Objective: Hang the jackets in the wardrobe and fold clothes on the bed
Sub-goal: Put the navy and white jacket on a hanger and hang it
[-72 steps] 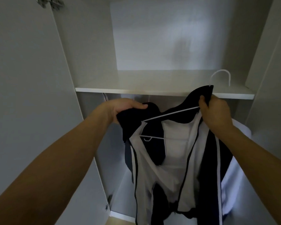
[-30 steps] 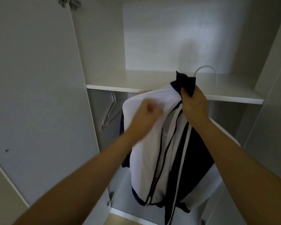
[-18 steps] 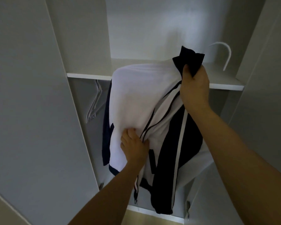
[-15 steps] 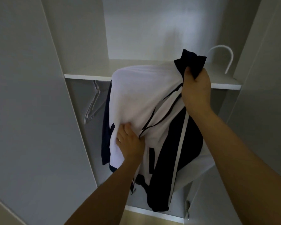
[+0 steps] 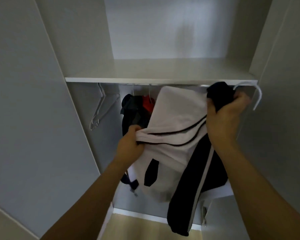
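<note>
Under the wardrobe shelf (image 5: 159, 80), empty hangers (image 5: 100, 108) at 10 o'clock, left hand (image 5: 131, 144) clenched on a bunched fold of the white-and-navy jacket (image 5: 173, 135) at centre, right hand (image 5: 227, 116) at 2 o'clock gripping its dark collar beside the white hanger hook (image 5: 256, 96).

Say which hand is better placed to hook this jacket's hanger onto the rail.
Right. The right hand grips the jacket collar at the white hanger hook, just under the shelf. The left hand holds fabric lower down.

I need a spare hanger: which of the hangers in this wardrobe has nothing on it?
The bare white hanger at far left under the shelf; the others carry dark and red clothes or the white-and-navy jacket.
</note>
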Tool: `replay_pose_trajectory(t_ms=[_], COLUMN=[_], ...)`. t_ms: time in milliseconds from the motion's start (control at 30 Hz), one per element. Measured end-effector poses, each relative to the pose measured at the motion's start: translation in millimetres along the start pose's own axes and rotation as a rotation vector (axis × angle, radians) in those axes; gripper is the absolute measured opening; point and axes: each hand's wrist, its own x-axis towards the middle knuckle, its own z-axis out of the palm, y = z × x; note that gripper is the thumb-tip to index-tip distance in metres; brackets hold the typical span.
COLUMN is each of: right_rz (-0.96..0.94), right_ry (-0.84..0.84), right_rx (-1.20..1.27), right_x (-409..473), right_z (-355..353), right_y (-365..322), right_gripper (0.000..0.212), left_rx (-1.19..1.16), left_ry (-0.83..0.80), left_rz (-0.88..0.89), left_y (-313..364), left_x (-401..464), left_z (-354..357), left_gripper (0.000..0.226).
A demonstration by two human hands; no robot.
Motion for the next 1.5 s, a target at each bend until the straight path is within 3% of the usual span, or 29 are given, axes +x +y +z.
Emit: replay_pose_trajectory(t_ms=[67,167,267,400,567,633,700,733,833,933,1000,1067,1133,1200,1300,1367,1433,1500], right_rz=[-0.016,-0.168,-0.186,-0.174,-0.151,-0.133,-0.105,-0.056,0.150,0.328,0.295,0.186,0.164,0.203,0.183,0.149,0.046,-0.053], right_ry=[0.048,0.079,-0.218,-0.534,-0.785,-0.804,-0.725,-0.674,-0.455,-0.288,-0.308,-0.439,-0.696,-0.909,-0.941,-0.948,-0.943,-0.891], right_rx=[-0.051,-0.179,-0.281,-0.365,-0.313,-0.230,-0.184,-0.162,0.037,0.306,0.272,0.071,-0.046,-0.005,0.071,0.046,-0.002,-0.041], right_x=[-12,-31,-47,-71,-82,-80,-76,-75,-73,-73,-72,-70,-70,-75,-87,-93,-97,-100], right_z=[-2,-3,1,11,18,19,23,26,30,32,28,24,18,9,11,17,22,25], right_y=[6,16,26,31,37,40,43,45,49,47,46,52,62,61,53,52,49,50], right_gripper=[0.048,0.024,0.025,0.028,0.088,0.069,0.022,0.008,0.015,0.018,0.014,0.021,0.054,0.074,0.073,0.095,0.088,0.049], left_rx=[0.101,0.215,0.217,0.036,-0.068,-0.070,-0.055,-0.027,0.117,0.227,0.115,0.010,0.118,0.362,0.649,0.700,0.670,0.622], left_ry=[-0.062,0.034,0.101,0.043,-0.056,-0.102,-0.143,-0.163,-0.267,-0.352,-0.202,-0.020,0.032,-0.015,-0.159,-0.223,-0.246,-0.220], left_rz=[0.160,0.327,0.515,0.542,0.493,0.518,0.520,0.495,0.308,0.038,-0.157,-0.225,-0.093,0.197,0.549,0.683,0.696,0.672], left_y=[12,31,52,76,91,95,94,89,56,1,-20,-22,-13,3,43,69,84,89], left_x=[4,7,12,17,17,17,17,16,4,-21,-31,-28,-19,-8,10,19,21,19], left_z=[-16,-33,-37,-33,-26,-25,-26,-27,-21,0,5,-1,-17,-37,-59,-64,-62,-58], left_gripper=[0.039,0.038,0.037,0.034,0.039,0.040,0.041,0.040,0.034,0.013,0.015,0.020,0.023,0.027,0.037,0.042,0.048,0.050])
